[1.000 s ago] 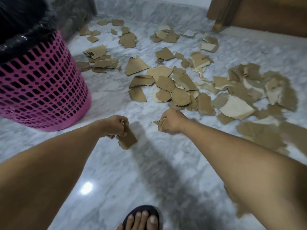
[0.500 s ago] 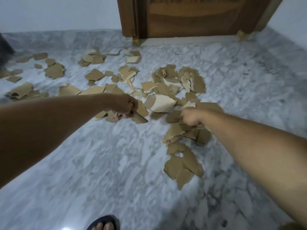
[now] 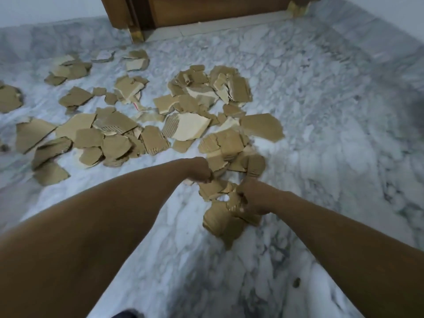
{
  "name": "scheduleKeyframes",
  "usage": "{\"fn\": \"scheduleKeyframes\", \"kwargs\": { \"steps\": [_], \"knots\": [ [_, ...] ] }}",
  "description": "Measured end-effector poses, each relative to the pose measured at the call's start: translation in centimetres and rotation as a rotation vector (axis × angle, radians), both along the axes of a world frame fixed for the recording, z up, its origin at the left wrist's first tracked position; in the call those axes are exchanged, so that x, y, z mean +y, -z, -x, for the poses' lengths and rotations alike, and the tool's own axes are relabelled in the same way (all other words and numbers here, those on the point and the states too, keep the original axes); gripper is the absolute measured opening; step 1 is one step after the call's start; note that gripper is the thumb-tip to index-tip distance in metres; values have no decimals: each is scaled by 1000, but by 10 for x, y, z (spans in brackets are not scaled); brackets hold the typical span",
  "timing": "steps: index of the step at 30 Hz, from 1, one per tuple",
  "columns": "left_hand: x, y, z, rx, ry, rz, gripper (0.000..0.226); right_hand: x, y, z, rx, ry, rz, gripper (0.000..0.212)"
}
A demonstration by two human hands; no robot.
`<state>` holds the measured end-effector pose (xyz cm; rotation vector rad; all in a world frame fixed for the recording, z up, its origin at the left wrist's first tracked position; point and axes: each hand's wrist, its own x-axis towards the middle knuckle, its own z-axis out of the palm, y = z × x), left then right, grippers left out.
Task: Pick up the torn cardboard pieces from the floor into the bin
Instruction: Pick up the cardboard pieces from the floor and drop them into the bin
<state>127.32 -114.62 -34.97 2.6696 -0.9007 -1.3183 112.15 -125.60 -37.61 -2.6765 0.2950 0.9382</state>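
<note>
Several torn brown cardboard pieces (image 3: pixel 183 127) lie scattered over the marble floor (image 3: pixel 321 111), from the far left to the middle. My left hand (image 3: pixel 200 169) is curled into a fist just above the near end of the pile and grips a small cardboard piece (image 3: pixel 189 182) that peeks out below it. My right hand (image 3: pixel 251 198) is down on a small heap of pieces (image 3: pixel 220 220) and grips some cardboard there (image 3: pixel 234 203). The bin is out of view.
A wooden door and its frame (image 3: pixel 206 10) stand at the far side, with a white wall on either side. A small dark speck (image 3: pixel 296 282) lies on the floor at the near right. My foot (image 3: pixel 127 314) shows at the bottom edge.
The view has swung right, away from the pink bin, which has left the frame. Both hands have moved to the near pieces of the pile, the right one lower onto a heap.
</note>
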Motion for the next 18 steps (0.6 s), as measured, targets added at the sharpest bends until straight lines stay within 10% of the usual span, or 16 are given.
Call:
{"fn": "scheduleKeyframes", "kwargs": {
  "steps": [5, 9, 18],
  "knots": [
    [-9, 34, 17, -204, 97, 67, 96, 18, 16, 20, -102, 153, 14, 98],
    [-11, 57, 27, -293, 18, 68, 127, 36, 26, 30, -132, 219, 129, 111],
    [-4, 57, 23, -166, -140, 185, 85, 35, 26, 24, -104, 314, 46, 93]
  ]
}}
